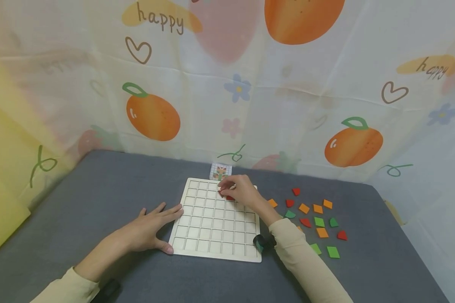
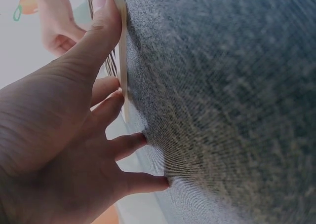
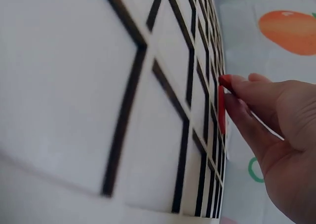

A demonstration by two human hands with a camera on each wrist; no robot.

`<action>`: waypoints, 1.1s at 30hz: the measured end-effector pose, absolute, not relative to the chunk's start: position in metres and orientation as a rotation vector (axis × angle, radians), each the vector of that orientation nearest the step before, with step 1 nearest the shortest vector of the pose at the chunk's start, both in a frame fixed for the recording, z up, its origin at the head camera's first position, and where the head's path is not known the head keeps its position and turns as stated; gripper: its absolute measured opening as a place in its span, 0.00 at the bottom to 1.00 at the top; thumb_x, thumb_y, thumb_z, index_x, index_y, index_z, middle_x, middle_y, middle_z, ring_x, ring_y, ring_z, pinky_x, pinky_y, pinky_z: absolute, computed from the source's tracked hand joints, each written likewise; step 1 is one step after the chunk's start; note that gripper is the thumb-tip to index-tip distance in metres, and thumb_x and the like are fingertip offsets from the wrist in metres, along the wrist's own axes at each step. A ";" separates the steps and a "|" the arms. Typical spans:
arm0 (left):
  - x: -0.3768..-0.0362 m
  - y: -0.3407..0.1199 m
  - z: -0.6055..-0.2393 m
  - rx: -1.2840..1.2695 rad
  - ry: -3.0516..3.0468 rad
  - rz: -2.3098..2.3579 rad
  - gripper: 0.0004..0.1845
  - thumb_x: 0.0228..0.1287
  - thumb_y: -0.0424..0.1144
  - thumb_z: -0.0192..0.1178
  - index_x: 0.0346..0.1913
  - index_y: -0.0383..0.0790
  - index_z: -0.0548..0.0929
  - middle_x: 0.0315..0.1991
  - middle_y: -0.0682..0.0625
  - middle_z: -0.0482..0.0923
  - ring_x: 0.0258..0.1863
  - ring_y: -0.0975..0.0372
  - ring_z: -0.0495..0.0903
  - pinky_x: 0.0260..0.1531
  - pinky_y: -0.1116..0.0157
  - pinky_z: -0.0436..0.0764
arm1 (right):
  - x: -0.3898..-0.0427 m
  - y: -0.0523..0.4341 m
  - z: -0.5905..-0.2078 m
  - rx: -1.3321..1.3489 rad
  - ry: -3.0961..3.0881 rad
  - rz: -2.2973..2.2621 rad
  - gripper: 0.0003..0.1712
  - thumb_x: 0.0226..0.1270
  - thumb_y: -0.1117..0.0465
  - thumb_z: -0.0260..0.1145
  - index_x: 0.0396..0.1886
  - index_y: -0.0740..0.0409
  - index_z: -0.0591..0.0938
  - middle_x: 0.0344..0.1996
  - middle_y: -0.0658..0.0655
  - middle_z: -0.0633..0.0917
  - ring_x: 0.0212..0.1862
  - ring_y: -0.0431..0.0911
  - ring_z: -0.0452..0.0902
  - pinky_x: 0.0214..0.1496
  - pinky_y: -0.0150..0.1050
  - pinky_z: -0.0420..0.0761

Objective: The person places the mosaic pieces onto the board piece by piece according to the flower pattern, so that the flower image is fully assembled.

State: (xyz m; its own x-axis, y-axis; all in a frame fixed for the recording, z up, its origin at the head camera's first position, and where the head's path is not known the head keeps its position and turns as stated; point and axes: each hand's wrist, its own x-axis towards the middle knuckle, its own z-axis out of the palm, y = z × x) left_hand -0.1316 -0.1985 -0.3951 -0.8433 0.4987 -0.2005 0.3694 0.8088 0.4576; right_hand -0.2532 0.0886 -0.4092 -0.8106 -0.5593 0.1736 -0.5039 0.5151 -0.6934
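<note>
Red tile pinched over board's far edge

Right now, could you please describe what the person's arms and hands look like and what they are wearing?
Both arms wear long cream sleeves ending at the wrists. The left hand and right hand are bare, without gloves or rings. A small black device is strapped at the right wrist.

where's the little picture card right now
In the head view the picture card lies on the grey table just beyond the grid board's far edge, behind the right hand.
</note>
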 end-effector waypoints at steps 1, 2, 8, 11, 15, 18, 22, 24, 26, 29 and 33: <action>-0.132 -0.198 -0.395 0.662 2.682 0.587 0.58 0.40 0.61 0.72 0.76 0.43 0.61 0.77 0.46 0.54 0.73 0.35 0.49 0.56 0.24 0.46 | -0.253 0.088 -0.409 -0.940 2.670 -1.174 0.08 0.62 0.69 0.69 0.42 0.61 0.86 0.34 0.54 0.87 0.39 0.44 0.84 0.39 0.31 0.82; -0.132 -0.198 -0.395 0.663 2.683 0.588 0.58 0.40 0.61 0.72 0.76 0.43 0.61 0.77 0.46 0.54 0.73 0.35 0.49 0.56 0.24 0.46 | -0.254 0.088 -0.409 -0.943 2.669 -1.163 0.08 0.63 0.69 0.69 0.42 0.61 0.86 0.34 0.54 0.87 0.39 0.44 0.84 0.40 0.31 0.82; -0.132 -0.199 -0.395 0.657 2.687 0.580 0.58 0.40 0.61 0.72 0.76 0.43 0.61 0.77 0.46 0.54 0.73 0.35 0.49 0.56 0.24 0.47 | -0.255 0.084 -0.408 -0.907 2.678 -1.099 0.08 0.64 0.68 0.68 0.42 0.61 0.86 0.34 0.54 0.87 0.38 0.44 0.83 0.41 0.30 0.81; -0.131 -0.199 -0.395 0.651 2.687 0.577 0.58 0.39 0.61 0.72 0.76 0.43 0.61 0.77 0.46 0.54 0.73 0.35 0.49 0.56 0.24 0.47 | -0.255 0.081 -0.408 -0.894 2.692 -1.077 0.08 0.64 0.68 0.68 0.42 0.60 0.86 0.33 0.53 0.87 0.38 0.43 0.84 0.41 0.31 0.81; -0.131 -0.199 -0.395 0.653 2.693 0.576 0.58 0.39 0.61 0.73 0.75 0.43 0.61 0.77 0.46 0.54 0.73 0.35 0.50 0.56 0.24 0.47 | -0.254 0.080 -0.407 -0.879 2.703 -1.065 0.07 0.64 0.68 0.68 0.42 0.60 0.86 0.32 0.52 0.87 0.36 0.43 0.83 0.40 0.32 0.81; -0.131 -0.199 -0.396 0.658 2.698 0.577 0.58 0.40 0.61 0.72 0.75 0.43 0.61 0.77 0.46 0.54 0.73 0.35 0.50 0.56 0.24 0.47 | -0.253 0.079 -0.407 -0.863 2.703 -1.074 0.07 0.64 0.68 0.68 0.41 0.60 0.86 0.32 0.52 0.86 0.36 0.42 0.82 0.40 0.32 0.81; -0.131 -0.199 -0.396 0.656 2.699 0.580 0.58 0.40 0.61 0.73 0.75 0.44 0.61 0.77 0.46 0.54 0.73 0.35 0.50 0.56 0.24 0.47 | -0.253 0.081 -0.408 -0.855 2.709 -1.077 0.07 0.64 0.69 0.68 0.42 0.60 0.86 0.32 0.52 0.86 0.38 0.43 0.82 0.41 0.32 0.81; -0.131 -0.198 -0.396 0.653 2.698 0.579 0.58 0.39 0.61 0.73 0.76 0.44 0.61 0.77 0.46 0.54 0.73 0.35 0.50 0.57 0.24 0.47 | -0.253 0.081 -0.408 -0.855 2.708 -1.079 0.08 0.64 0.69 0.68 0.42 0.60 0.86 0.33 0.52 0.86 0.38 0.43 0.82 0.41 0.32 0.81; -0.131 -0.198 -0.396 0.652 2.697 0.577 0.58 0.39 0.61 0.72 0.76 0.44 0.61 0.77 0.47 0.54 0.73 0.35 0.50 0.57 0.24 0.47 | -0.253 0.082 -0.408 -0.859 2.707 -1.080 0.08 0.64 0.69 0.68 0.42 0.60 0.86 0.34 0.53 0.86 0.39 0.43 0.82 0.41 0.32 0.81; -0.131 -0.198 -0.396 0.655 2.694 0.577 0.58 0.39 0.61 0.72 0.76 0.44 0.61 0.77 0.47 0.54 0.73 0.35 0.50 0.56 0.24 0.47 | -0.252 0.083 -0.408 -0.863 2.706 -1.087 0.08 0.64 0.69 0.68 0.42 0.61 0.86 0.34 0.53 0.86 0.38 0.44 0.82 0.41 0.32 0.81; -0.131 -0.198 -0.396 0.655 2.693 0.579 0.58 0.39 0.61 0.72 0.76 0.44 0.61 0.77 0.46 0.54 0.73 0.35 0.49 0.56 0.24 0.46 | -0.251 0.083 -0.408 -0.873 2.716 -1.081 0.08 0.64 0.69 0.68 0.42 0.61 0.86 0.33 0.53 0.86 0.37 0.44 0.82 0.40 0.32 0.81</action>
State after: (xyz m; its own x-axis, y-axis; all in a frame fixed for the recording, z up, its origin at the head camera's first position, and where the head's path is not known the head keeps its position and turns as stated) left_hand -0.1313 -0.1978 -0.3961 -0.8477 0.4919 -0.1984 0.3669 0.8139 0.4505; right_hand -0.2511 0.0834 -0.4077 -0.8323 -0.5407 0.1218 -0.4766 0.5861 -0.6552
